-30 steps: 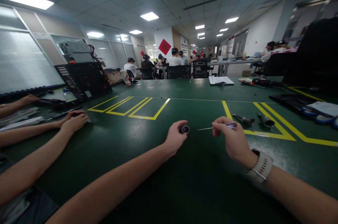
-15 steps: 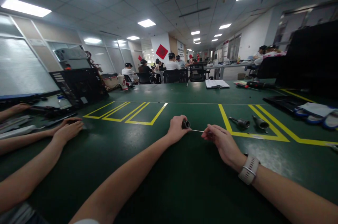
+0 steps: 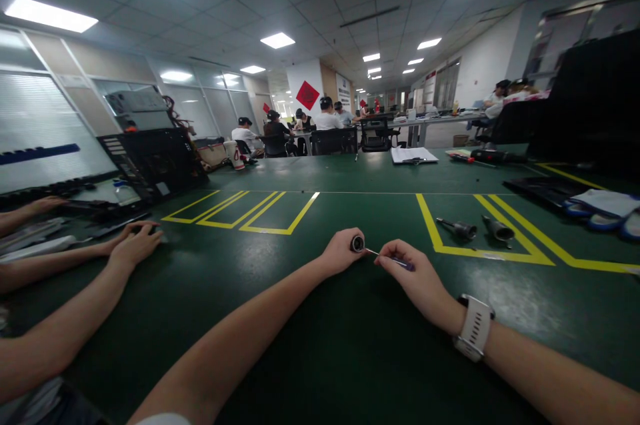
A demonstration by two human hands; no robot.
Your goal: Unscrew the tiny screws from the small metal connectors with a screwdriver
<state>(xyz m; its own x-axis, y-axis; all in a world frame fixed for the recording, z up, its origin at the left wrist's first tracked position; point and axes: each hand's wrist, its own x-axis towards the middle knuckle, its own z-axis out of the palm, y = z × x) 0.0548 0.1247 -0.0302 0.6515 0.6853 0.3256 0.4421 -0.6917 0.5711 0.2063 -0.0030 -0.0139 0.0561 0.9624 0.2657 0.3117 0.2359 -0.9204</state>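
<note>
My left hand (image 3: 341, 253) is closed around a dark cylindrical metal part (image 3: 357, 243), its round open end facing me. A thin screwdriver with a purple handle (image 3: 404, 265) is pinched in my right hand (image 3: 411, 273), its shaft pointing left to the part's rim. Whether the tip is inside the opening is too small to tell. Two dark metal parts, one with a slim shaft (image 3: 457, 229) and one beside it (image 3: 499, 229), lie inside the right yellow tape outline (image 3: 493, 255) on the green table (image 3: 300, 318).
At the left, another person's hands (image 3: 134, 243) rest on the table by a black device. Farther back are a clipboard with paper (image 3: 414, 155), a white cup (image 3: 234, 154) and a red-handled tool (image 3: 465, 157). A black tray (image 3: 533, 191) and blue-white rolls (image 3: 603, 218) lie right.
The dark part has turned its opening more toward me. My right hand has moved slightly left, closer to my left hand, and the screwdriver is now tilted, with its purple handle showing.
</note>
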